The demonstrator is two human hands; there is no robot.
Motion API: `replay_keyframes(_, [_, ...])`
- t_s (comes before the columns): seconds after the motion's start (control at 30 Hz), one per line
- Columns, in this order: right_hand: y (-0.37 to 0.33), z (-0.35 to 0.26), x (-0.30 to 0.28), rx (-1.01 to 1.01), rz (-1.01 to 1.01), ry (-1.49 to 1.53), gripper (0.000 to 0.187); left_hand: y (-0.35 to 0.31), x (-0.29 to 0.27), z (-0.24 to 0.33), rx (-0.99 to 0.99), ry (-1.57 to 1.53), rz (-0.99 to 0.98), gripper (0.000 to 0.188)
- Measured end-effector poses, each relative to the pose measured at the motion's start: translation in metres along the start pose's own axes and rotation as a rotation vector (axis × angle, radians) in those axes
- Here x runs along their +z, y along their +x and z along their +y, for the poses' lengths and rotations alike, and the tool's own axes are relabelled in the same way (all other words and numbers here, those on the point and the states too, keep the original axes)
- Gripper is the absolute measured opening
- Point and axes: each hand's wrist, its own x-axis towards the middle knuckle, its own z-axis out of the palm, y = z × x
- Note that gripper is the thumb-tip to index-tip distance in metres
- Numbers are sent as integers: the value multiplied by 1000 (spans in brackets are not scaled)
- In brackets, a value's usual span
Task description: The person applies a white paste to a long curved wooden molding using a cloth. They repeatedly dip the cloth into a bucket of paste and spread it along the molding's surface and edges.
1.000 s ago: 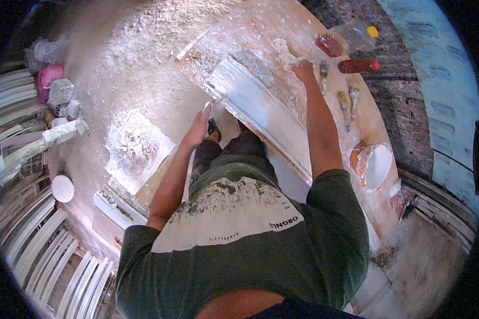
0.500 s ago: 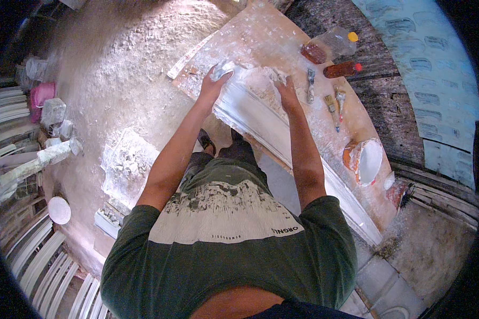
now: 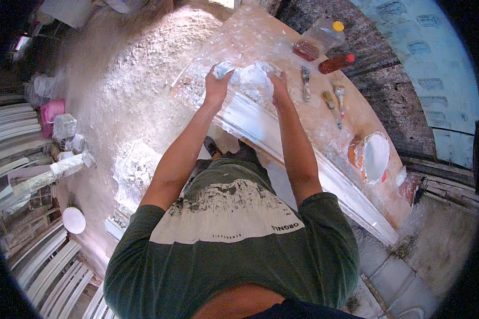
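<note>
Both my arms reach forward over a long white moulding (image 3: 255, 120) lying along the near edge of a plaster-smeared board table (image 3: 351, 114). My left hand (image 3: 216, 86) curls its thumb and fingers around a pale bluish-white piece (image 3: 223, 70) whose kind I cannot make out. My right hand (image 3: 278, 87) grips the right side of a crumpled white clump (image 3: 254, 77), which looks like plaster-coated fibre or cloth. That clump spans most of the gap between my hands, just beyond the far end of the moulding. Some of my right fingers are hidden behind it.
Right of my hands lie several brushes (image 3: 306, 85). Behind them are a yellow-capped clear bottle (image 3: 319, 40) and a red-capped bottle (image 3: 337, 64). A white-coated tub (image 3: 375, 158) sits farther right. White rubble (image 3: 135, 170) lies on the floor at left, near stacked white strips (image 3: 53, 271).
My right hand has moved left, closer to my left hand. The white clump now looks more bunched up between them. The whole view has shifted slightly.
</note>
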Motion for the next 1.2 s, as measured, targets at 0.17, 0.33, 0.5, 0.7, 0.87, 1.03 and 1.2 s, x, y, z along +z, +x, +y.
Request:
replay_keyframes(0.17, [15,-18,-16,-13,-142,-150,100,-3,4,18,119,62,14,30])
replay_keyframes(0.33, [-12,-37,14,52,-99,246,102,-6,15,25,158,-19,99,30])
replay_keyframes(0.5, [24,-16,-7,84,-197,350,101,-5,8,37,215,33,92,33])
replay_keyframes(0.7, [17,-44,-10,-92,-171,-258,103,-15,3,55,171,-63,108,35])
replay_keyframes(0.87, [-14,-58,23,28,-97,-30,101,-18,3,54,135,-85,144,36])
replay_keyframes(1.03, [-37,-71,50,218,-124,276,96,-15,-11,33,66,-104,176,38])
replay_keyframes(1.2, [11,-9,29,274,-381,462,81,-8,-15,26,3,-78,181,38])
